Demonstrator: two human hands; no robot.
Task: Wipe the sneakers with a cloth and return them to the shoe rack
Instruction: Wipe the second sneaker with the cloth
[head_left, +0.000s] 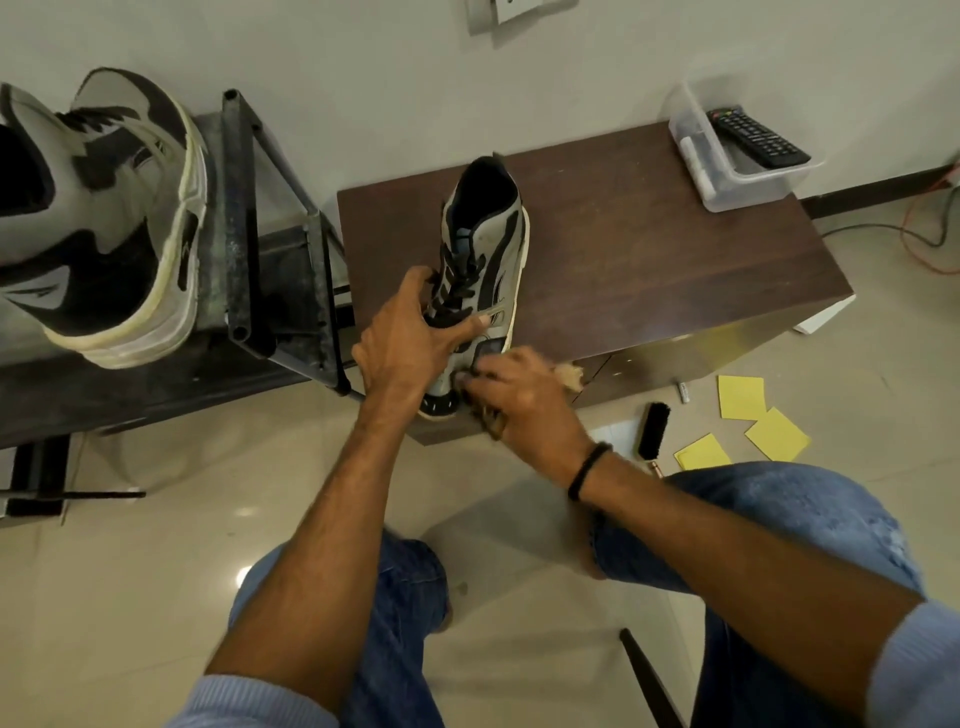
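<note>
Near centre, on the dark brown surface (649, 249): a grey-and-black sneaker (483, 244), heel toward 12 o'clock, toe toward 6 o'clock at the near edge. Gripped at the laced midfoot by the left hand (410, 338), thumb laid across toward 3 o'clock, fingers curled over the 9 o'clock side. Just at 4 o'clock of that, the right hand (519, 395), blurred, fingers bunched round a tan cloth (569, 376) and pressing it against the toe, with frayed ends poking out at 3 and 6 o'clock of the knuckles. Black band (589, 470) on the right wrist.

At 9 o'clock of the surface, a dark metal shoe rack (249, 218), and on its top a second sneaker (104, 223) in the same colours, sole turned toward 3 o'clock.

At 1 o'clock, on the far corner of the surface, a clear plastic tub (748, 182) with a black remote (756, 137) lying in it.

On the floor at 4 o'clock of the surface, a black brush (653, 430) beside three yellow sheets (742, 397). Blue-jeaned knees at 6 o'clock.
</note>
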